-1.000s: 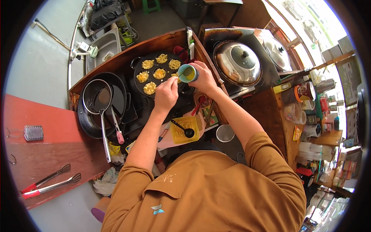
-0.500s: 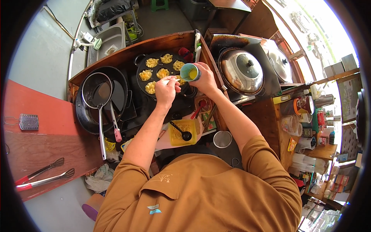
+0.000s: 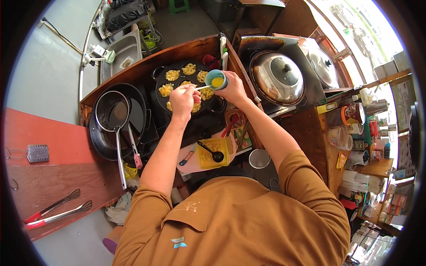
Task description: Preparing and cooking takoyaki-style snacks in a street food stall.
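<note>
1. Left grip (image 3: 182, 103) is pinching a thin pale utensil (image 3: 202, 88) between the fingertips. It's right over the near side of the pan, hiding a couple of the wells.
2. Right grip (image 3: 233, 88) is wrapped around a blue cup (image 3: 223, 80), tipped so its mouth faces the left grip. There's something yellow in the bottom. The utensil reaches the cup's mouth, but I can't tell how far in it goes.
3. Under all that is the black pan with round wells (image 3: 177, 83), sitting toward the far right corner of the worktop (image 3: 182, 54), just inside the wooden rim. The wells you can see have chunky yellow pieces (image 3: 188, 68) in them.
4. Over by the left edge of the worktop, a small saucepan (image 3: 120, 153) is resting in a big black pan (image 3: 96, 144), with its handle pointing at the near edge.
5. Near edge: a yellow tub (image 3: 204, 165) with a black ladle (image 3: 217, 156) in it, on a pink board (image 3: 194, 166), close to the person's shirt (image 3: 262, 213).
6. Past the right edge, on a separate stove, there's a big lidded pot (image 3: 270, 88).
</note>
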`<act>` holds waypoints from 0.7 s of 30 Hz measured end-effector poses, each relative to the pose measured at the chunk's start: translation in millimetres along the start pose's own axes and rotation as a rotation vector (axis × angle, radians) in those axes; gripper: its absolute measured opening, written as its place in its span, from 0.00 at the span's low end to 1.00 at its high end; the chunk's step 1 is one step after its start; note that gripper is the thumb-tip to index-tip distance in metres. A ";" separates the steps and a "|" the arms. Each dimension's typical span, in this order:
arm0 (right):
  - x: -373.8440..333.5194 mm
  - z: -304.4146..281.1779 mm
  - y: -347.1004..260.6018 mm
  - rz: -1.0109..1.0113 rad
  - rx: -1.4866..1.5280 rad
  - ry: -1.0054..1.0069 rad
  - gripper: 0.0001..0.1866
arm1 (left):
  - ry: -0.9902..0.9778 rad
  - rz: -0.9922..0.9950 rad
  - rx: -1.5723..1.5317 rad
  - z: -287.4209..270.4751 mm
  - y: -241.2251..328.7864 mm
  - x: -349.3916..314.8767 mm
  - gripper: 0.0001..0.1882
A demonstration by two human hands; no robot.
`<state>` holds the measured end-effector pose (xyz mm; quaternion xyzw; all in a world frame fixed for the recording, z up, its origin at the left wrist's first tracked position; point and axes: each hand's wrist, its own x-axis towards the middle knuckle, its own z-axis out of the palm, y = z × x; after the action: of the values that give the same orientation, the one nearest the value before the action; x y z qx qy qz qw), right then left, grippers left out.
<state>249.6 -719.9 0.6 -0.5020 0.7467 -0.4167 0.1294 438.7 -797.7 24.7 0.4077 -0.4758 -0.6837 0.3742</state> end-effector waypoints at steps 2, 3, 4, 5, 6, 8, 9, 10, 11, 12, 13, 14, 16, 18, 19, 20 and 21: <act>2.0 -1.5 1.6 0.037 -0.029 -0.006 0.38 | -0.001 0.008 -0.006 -0.4 3.0 5.6 0.09; 3.0 -1.7 2.3 0.040 -0.029 0.002 0.38 | 0.006 0.019 0.015 -1.4 3.7 8.4 0.09; 3.4 -1.0 2.6 0.063 -0.051 -0.006 0.39 | -0.003 0.022 0.018 -3.2 5.7 11.6 0.09; 3.7 -0.7 2.5 0.088 -0.073 -0.013 0.39 | -0.004 0.032 0.033 -5.3 8.4 14.3 0.09; 4.6 -0.9 2.6 0.092 -0.072 -0.004 0.39 | -0.005 0.042 0.049 -6.6 10.8 17.0 0.09; 6.4 -1.5 1.7 0.169 -0.114 -0.037 0.40 | 0.004 0.059 0.056 -8.4 15.5 23.3 0.09; 6.2 -2.5 1.1 0.189 -0.121 -0.046 0.41 | 0.013 0.065 0.059 -9.2 17.8 26.9 0.09; 5.9 -3.3 0.6 0.194 -0.119 -0.036 0.41 | 0.020 0.070 0.062 -9.8 19.9 30.6 0.09; 6.2 -4.1 0.0 0.217 -0.127 -0.051 0.41 | 0.027 0.094 0.080 -10.7 21.6 34.7 0.09; 6.0 -5.1 -0.2 0.241 -0.136 -0.066 0.41 | 0.038 0.120 0.104 -12.2 22.9 38.1 0.09; 5.3 -6.3 -0.1 0.246 -0.136 -0.058 0.41 | 0.051 0.145 0.121 -12.5 24.0 42.4 0.09; 3.9 -7.3 -1.3 0.253 -0.134 -0.063 0.41 | 0.067 0.169 0.139 -13.9 23.8 47.3 0.09; 0.5 -10.0 -2.8 0.267 -0.130 -0.074 0.42 | 0.079 0.200 0.204 -16.2 22.4 56.9 0.10; -3.0 -14.3 -3.3 0.273 -0.124 -0.075 0.41 | 0.111 0.343 0.418 -13.8 20.1 62.3 0.10; -5.5 -16.0 -3.9 0.262 -0.102 -0.078 0.41 | 0.119 0.370 0.484 -12.5 17.5 63.2 0.10; -6.7 -17.2 -4.1 0.249 -0.078 -0.080 0.40 | 0.113 0.372 0.484 -11.4 14.2 65.0 0.10; -8.2 -18.0 -4.8 0.243 -0.066 -0.076 0.39 | 0.115 0.460 0.567 -10.9 9.3 66.7 0.10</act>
<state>245.5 -704.7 13.5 -0.4274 0.8098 -0.3539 0.1907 423.9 -864.0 17.9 0.4153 -0.7036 -0.3986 0.4166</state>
